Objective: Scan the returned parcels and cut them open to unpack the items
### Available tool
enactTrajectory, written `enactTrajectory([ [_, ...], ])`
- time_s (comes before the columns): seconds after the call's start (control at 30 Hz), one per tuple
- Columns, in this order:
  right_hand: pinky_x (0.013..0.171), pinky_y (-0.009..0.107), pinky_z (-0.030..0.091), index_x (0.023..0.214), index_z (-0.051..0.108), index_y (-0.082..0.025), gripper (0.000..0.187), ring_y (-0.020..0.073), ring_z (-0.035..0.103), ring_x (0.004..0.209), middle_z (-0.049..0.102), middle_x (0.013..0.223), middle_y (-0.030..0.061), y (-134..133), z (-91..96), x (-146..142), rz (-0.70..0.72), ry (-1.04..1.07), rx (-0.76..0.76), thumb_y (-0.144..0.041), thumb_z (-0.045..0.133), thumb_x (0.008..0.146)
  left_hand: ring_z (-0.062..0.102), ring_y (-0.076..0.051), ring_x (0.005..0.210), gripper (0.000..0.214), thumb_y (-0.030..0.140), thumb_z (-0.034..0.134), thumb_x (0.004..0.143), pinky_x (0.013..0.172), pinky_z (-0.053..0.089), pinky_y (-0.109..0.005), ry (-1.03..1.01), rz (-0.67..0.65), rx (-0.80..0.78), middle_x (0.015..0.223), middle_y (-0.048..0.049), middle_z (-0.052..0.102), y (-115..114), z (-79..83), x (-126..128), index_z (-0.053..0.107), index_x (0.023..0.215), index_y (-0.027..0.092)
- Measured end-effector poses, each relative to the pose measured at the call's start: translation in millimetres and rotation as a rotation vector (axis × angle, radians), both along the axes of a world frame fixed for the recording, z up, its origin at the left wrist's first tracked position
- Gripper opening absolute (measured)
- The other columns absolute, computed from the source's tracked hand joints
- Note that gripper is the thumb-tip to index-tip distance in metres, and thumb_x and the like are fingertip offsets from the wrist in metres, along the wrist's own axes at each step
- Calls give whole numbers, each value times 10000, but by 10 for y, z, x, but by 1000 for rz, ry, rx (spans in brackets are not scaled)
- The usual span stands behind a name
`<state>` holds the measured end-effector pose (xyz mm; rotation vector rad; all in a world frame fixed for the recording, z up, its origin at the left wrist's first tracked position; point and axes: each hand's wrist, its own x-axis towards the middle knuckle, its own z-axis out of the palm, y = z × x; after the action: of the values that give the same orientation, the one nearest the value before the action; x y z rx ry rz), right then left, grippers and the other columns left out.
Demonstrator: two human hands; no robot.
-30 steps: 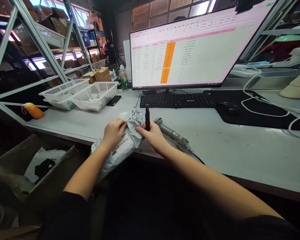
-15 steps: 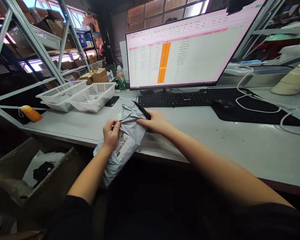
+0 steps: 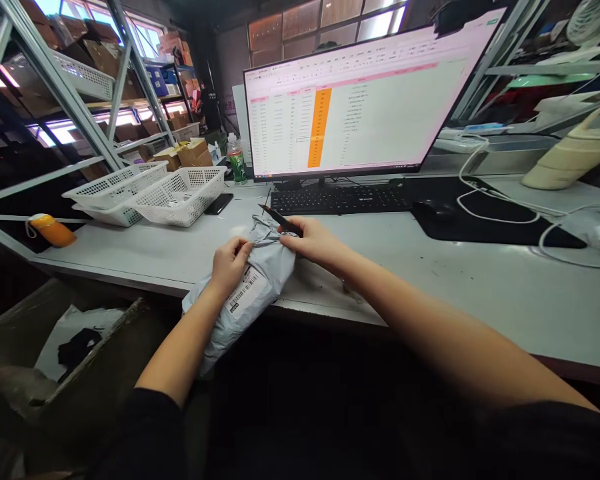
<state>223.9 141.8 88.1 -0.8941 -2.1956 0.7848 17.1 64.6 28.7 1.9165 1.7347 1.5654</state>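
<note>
A grey plastic mailer bag [image 3: 250, 293] with a barcode label lies over the front edge of the desk [image 3: 470, 287]. My left hand [image 3: 230, 261] is closed, pinching the bag's crumpled top from the left. My right hand [image 3: 313, 241] is closed round a slim black cutter [image 3: 281, 220], whose tip rests against the top of the bag. The two hands sit close together at the bag's upper end.
Two white mesh baskets [image 3: 177, 193] and a phone [image 3: 219, 203] sit at the left back. A keyboard [image 3: 340, 199], monitor [image 3: 360, 100], mouse [image 3: 433, 210] and white cables [image 3: 500, 200] are behind. A green bottle [image 3: 237, 160], an orange object [image 3: 50, 230], metal shelving and a cardboard box [image 3: 55, 353] stand left.
The cutter has swung from upright to lying flat across the bag's top. The grey scanner seen beside my right hand is out of sight. Both hands stay on the bag.
</note>
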Motion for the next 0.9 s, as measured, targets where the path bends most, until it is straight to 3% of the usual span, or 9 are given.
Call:
enactTrajectory([
  [0.13,660,295,363,1067,714,-232,302,236,621,871,723,1006,73,-164,166,211,-127,-426,428,-419,499,966,538,-164,727,263,387,495,967,684,397,-273,14,19,59,746,-5,593,41,-24,41,595,827,189],
  [0.27,608,282,304,1324,603,-287,401,215,607,854,722,1000,67,-341,349,358,-34,-673,711,-177,493,954,522,-158,711,261,353,451,991,665,364,-274,19,13,40,723,4,559,93,-39,66,545,808,193],
  [0.33,588,282,265,1308,607,-266,438,209,597,816,712,950,82,-421,404,338,31,-781,794,-86,469,933,513,-156,691,259,346,446,996,645,342,-276,20,9,26,708,9,549,118,-43,84,536,807,194],
  [0.5,583,300,232,1147,655,-160,330,237,600,820,678,950,153,-558,428,54,93,-927,893,-80,392,964,513,-164,671,238,323,439,1006,639,324,-283,69,50,39,703,7,548,123,-48,139,535,827,201],
  [0.63,608,316,256,1116,652,-109,344,265,603,857,668,953,193,-461,412,-79,95,-944,928,-80,340,974,516,-169,663,214,302,452,1000,649,343,-283,100,88,70,709,-5,558,81,-60,150,545,835,200],
  [0.8,657,321,293,1079,680,-135,350,248,609,863,677,945,174,-147,492,132,-57,-959,873,-59,363,949,519,-163,658,251,355,444,997,658,372,-274,91,66,188,707,-11,556,73,-92,157,545,827,200],
  [0.9,682,333,339,1168,682,-195,352,265,622,889,693,971,144,37,513,380,-131,-882,775,-162,389,975,490,-159,634,297,404,436,994,634,366,-270,9,65,235,673,-1,519,110,-107,148,522,793,202],
])
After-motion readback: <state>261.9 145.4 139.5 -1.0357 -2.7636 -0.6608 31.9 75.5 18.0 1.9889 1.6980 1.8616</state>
